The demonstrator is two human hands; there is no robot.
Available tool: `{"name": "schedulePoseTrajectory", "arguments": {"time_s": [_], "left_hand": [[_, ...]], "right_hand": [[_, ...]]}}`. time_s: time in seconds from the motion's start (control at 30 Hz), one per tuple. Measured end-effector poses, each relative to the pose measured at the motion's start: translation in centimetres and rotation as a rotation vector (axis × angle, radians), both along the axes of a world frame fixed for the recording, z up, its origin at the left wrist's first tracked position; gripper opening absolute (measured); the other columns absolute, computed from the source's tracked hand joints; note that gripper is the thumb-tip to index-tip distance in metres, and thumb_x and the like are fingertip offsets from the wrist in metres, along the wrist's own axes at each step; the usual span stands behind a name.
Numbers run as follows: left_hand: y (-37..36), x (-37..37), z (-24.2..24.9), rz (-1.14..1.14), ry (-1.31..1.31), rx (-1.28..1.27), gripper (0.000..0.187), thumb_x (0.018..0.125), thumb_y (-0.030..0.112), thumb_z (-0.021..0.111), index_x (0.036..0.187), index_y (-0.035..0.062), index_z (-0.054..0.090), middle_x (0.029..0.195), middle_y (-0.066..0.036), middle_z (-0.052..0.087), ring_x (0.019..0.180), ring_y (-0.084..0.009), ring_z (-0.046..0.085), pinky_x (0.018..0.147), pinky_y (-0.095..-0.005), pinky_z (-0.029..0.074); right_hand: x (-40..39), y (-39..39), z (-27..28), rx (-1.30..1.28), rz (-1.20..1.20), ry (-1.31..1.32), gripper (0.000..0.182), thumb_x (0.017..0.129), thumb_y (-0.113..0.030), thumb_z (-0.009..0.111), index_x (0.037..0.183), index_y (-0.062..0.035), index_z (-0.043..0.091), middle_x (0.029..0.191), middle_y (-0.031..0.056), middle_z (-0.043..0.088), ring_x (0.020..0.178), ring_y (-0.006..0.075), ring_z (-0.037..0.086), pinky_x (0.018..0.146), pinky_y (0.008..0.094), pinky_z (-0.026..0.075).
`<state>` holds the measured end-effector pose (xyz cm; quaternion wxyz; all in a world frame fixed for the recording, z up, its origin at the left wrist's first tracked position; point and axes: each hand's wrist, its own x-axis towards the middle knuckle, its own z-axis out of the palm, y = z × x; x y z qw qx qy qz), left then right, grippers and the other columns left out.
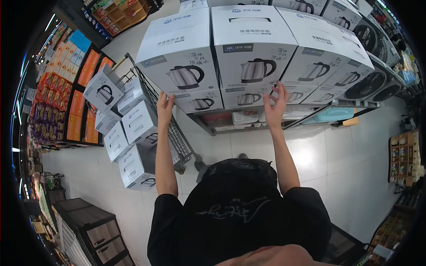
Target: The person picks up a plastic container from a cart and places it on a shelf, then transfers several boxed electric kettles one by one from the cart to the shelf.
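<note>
White kettle boxes are stacked in two layers on a shelf in front of me. My left hand (pixel 165 106) is open at the lower left corner of the leftmost upper box (pixel 177 48), its fingertips against the edge. My right hand (pixel 276 104) is raised at the front of the middle upper box (pixel 253 44), fingers apart, fingertips near its lower right corner by the seam with the right-hand box (pixel 313 53). Neither hand is wrapped round anything. Lower boxes (pixel 243 98) show beneath.
At left, a wire cart (pixel 175 135) stands beside several kettle boxes (pixel 140 122). Snack shelves (pixel 53 104) are behind it. Fans (pixel 366 84) stand at right. A dark cabinet (pixel 82 215) is at lower left, a small display rack (pixel 404 155) at far right.
</note>
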<state>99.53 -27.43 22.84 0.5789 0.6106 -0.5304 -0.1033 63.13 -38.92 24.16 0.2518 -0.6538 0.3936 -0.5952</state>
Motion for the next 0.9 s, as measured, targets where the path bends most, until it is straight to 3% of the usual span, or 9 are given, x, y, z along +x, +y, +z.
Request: {"name": "schedulePoseTrajectory", "arguments": {"time_s": [0.37, 0.63, 0.9], "left_hand": [[0.0, 0.3, -0.4, 0.02, -0.019, -0.016, 0.023, 0.093, 0.011, 0.057, 0.11, -0.0042, 0.057, 0.108, -0.005, 0.051, 0.091, -0.0121, 0.051, 0.076, -0.0226, 0.042], [0.2, 0.3, -0.5, 0.012, 0.033, 0.011, 0.024, 0.094, 0.012, 0.056, 0.112, -0.0036, 0.057, 0.111, -0.005, 0.051, 0.094, -0.0115, 0.051, 0.08, -0.0221, 0.042], [0.4, -0.3, 0.7, -0.015, 0.11, 0.109, 0.039, 0.094, 0.016, 0.057, 0.128, 0.0009, 0.045, 0.112, -0.008, 0.055, 0.101, -0.0149, 0.052, 0.083, -0.0264, 0.045]], "right_hand": [[1.0, -0.4, 0.0, 0.034, 0.009, -0.125, 0.051, 0.084, -0.007, 0.065, 0.129, 0.0022, 0.041, 0.123, 0.0149, 0.038, 0.102, 0.0207, 0.048, 0.077, 0.0291, 0.05], [0.8, -0.2, -0.4, 0.004, -0.012, -0.011, 0.056, 0.085, -0.013, 0.064, 0.133, 0.0023, 0.039, 0.124, 0.0166, 0.042, 0.105, 0.0236, 0.047, 0.082, 0.0324, 0.048], [0.6, 0.5, 0.4, 0.035, 0.023, -0.039, 0.062, 0.083, -0.013, 0.066, 0.136, 0.0035, 0.038, 0.124, 0.018, 0.049, 0.099, 0.0247, 0.054, 0.078, 0.0316, 0.048]]}}
